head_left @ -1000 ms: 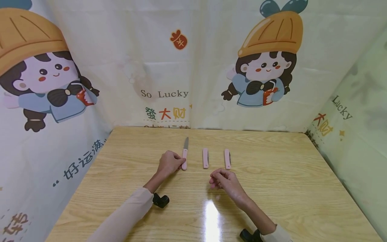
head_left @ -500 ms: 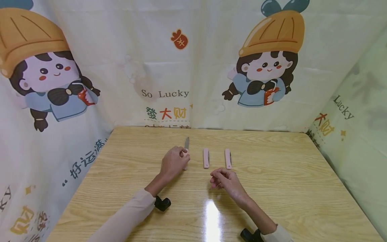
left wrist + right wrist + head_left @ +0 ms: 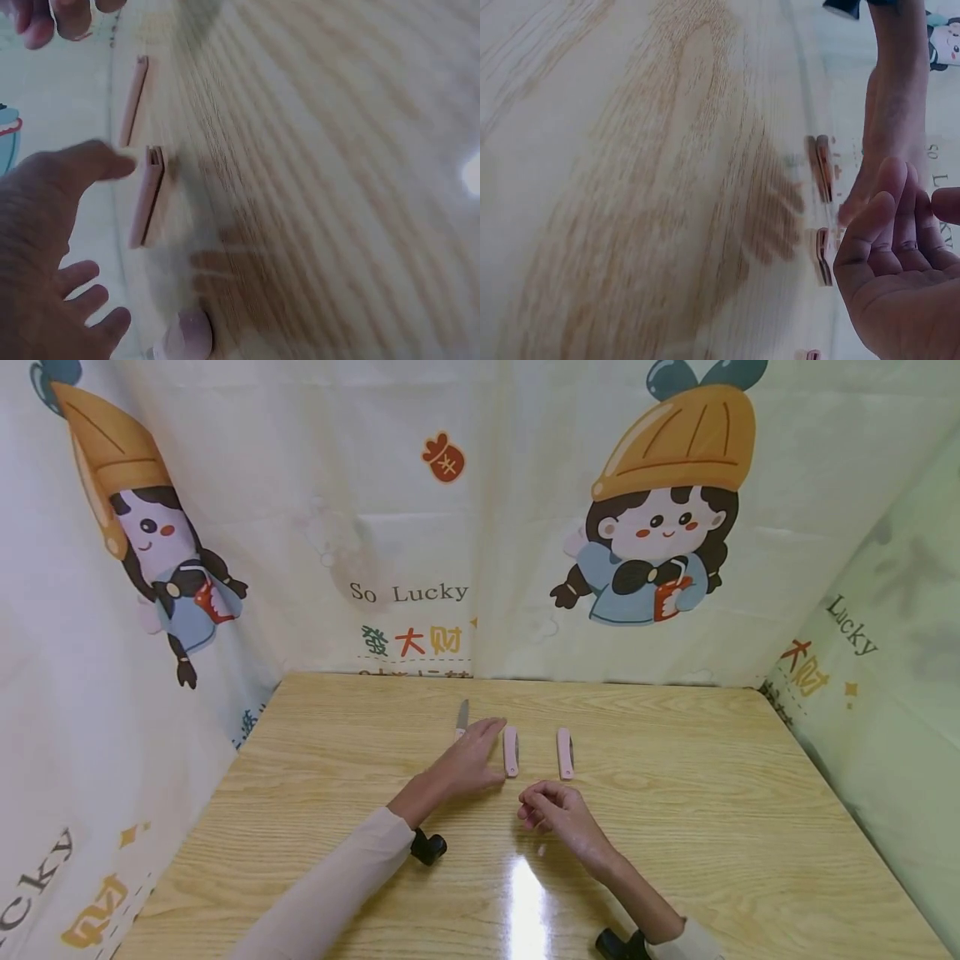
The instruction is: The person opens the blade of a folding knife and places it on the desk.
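A knife with a pink handle (image 3: 191, 336) lies on the table with its grey blade (image 3: 462, 714) unfolded; the left arm covers most of the handle in the head view. My left hand (image 3: 467, 762) reaches over it, at the left side of a folded pink pocket knife (image 3: 511, 753). Its fingers and thumb are spread and hold nothing; in the left wrist view the thumb is close by the knife's end. To the right lies another folded pink pocket knife (image 3: 565, 753). Just below these two, my right hand (image 3: 564, 818) hovers, fingers loosely bent, holding nothing.
The knives lie in a row on a wood-grain table (image 3: 712, 810), toward its far edge. A printed curtain (image 3: 525, 527) hangs behind and along both sides. A light reflection shows on the tabletop in front.
My left hand was at the unfolded knife's handle, released it and moved right to the middle folded knife. The right hand has stayed in nearly the same place.
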The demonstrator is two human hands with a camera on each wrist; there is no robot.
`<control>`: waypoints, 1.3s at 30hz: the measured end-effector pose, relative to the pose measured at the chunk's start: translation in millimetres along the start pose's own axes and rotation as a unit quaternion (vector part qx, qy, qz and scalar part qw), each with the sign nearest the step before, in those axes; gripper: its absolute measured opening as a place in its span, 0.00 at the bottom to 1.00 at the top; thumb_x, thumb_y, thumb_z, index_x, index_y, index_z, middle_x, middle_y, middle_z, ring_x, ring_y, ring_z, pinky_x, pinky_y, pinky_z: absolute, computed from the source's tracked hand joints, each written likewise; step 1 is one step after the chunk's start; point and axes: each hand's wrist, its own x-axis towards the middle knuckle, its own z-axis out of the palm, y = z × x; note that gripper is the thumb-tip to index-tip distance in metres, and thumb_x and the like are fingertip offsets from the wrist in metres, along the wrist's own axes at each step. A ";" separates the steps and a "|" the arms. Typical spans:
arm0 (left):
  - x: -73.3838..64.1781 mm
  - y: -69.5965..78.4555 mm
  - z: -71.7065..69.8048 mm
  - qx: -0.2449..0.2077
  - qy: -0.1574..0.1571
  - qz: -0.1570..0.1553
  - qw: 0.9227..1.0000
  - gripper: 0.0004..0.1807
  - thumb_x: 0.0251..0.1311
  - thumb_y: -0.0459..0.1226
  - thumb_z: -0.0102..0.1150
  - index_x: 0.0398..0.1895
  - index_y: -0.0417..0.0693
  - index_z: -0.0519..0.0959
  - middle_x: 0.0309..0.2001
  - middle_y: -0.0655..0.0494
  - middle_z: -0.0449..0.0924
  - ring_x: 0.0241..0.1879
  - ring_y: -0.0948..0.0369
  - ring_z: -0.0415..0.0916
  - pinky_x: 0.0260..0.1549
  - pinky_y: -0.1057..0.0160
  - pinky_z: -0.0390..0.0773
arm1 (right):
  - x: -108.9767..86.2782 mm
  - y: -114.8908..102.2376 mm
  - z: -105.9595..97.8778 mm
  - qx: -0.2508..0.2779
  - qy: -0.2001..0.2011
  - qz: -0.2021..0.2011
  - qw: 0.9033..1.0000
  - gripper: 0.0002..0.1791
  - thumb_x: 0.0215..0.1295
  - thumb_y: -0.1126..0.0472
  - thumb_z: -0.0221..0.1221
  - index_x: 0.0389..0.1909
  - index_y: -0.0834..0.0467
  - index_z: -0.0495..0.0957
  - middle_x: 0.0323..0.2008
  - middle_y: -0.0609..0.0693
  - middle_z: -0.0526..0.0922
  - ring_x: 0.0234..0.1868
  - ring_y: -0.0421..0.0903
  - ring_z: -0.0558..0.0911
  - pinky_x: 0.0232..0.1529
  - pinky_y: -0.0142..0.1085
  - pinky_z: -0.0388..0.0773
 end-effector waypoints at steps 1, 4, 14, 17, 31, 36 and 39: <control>2.6 -0.3 0.5 0.002 -0.020 0.004 1.000 0.49 0.59 0.43 0.69 0.79 0.40 0.55 0.77 0.43 0.56 0.76 0.49 0.51 0.70 0.50 0.59 | -0.2 -0.3 0.3 0.000 0.000 0.001 1.000 0.19 0.80 0.58 0.52 0.49 0.75 0.75 0.37 0.57 0.84 0.36 0.51 0.84 0.41 0.41 0.81; 10.6 -1.4 1.6 0.007 -0.063 0.004 0.998 0.54 0.59 0.47 0.69 0.81 0.40 0.48 0.79 0.43 0.49 0.78 0.50 0.44 0.71 0.51 0.54 | 0.0 -0.2 0.6 0.003 0.000 0.003 1.000 0.18 0.80 0.59 0.52 0.49 0.74 0.75 0.37 0.57 0.84 0.36 0.50 0.84 0.42 0.40 0.81; 25.9 -4.3 5.7 0.027 -0.107 -0.025 0.994 0.58 0.56 0.52 0.69 0.81 0.41 0.47 0.78 0.45 0.53 0.77 0.51 0.50 0.71 0.54 0.56 | 1.9 2.8 2.8 -0.001 -0.002 0.012 1.000 0.19 0.78 0.61 0.52 0.50 0.76 0.76 0.37 0.58 0.84 0.37 0.50 0.84 0.42 0.39 0.83; 26.0 -3.3 5.7 0.042 -0.103 -0.026 0.993 0.58 0.56 0.53 0.69 0.81 0.39 0.47 0.77 0.44 0.56 0.75 0.51 0.53 0.70 0.54 0.59 | 2.4 2.8 2.6 -0.007 0.006 0.016 1.000 0.18 0.78 0.61 0.52 0.50 0.76 0.77 0.37 0.60 0.84 0.36 0.50 0.84 0.41 0.39 0.83; 13.3 0.1 0.6 0.094 -0.044 0.007 0.995 0.53 0.49 0.56 0.74 0.74 0.39 0.65 0.72 0.48 0.65 0.71 0.53 0.61 0.65 0.55 0.68 | 5.4 3.6 0.3 -0.003 0.021 0.010 1.000 0.18 0.78 0.62 0.52 0.53 0.76 0.76 0.39 0.63 0.83 0.38 0.56 0.84 0.42 0.41 0.83; 4.3 9.9 -3.8 0.080 -0.029 0.023 0.996 0.53 0.47 0.57 0.76 0.73 0.39 0.67 0.72 0.49 0.66 0.71 0.53 0.61 0.64 0.53 0.69 | 7.2 3.8 0.2 -0.012 0.050 0.016 0.999 0.17 0.79 0.62 0.51 0.54 0.74 0.77 0.41 0.64 0.81 0.39 0.55 0.83 0.39 0.39 0.82; -2.3 17.7 -6.3 0.076 -0.022 0.031 0.996 0.54 0.45 0.57 0.76 0.73 0.40 0.67 0.72 0.50 0.66 0.72 0.53 0.61 0.63 0.53 0.69 | 9.2 3.9 0.2 -0.009 0.066 0.010 0.998 0.16 0.79 0.63 0.51 0.55 0.73 0.77 0.43 0.64 0.81 0.39 0.57 0.83 0.39 0.40 0.84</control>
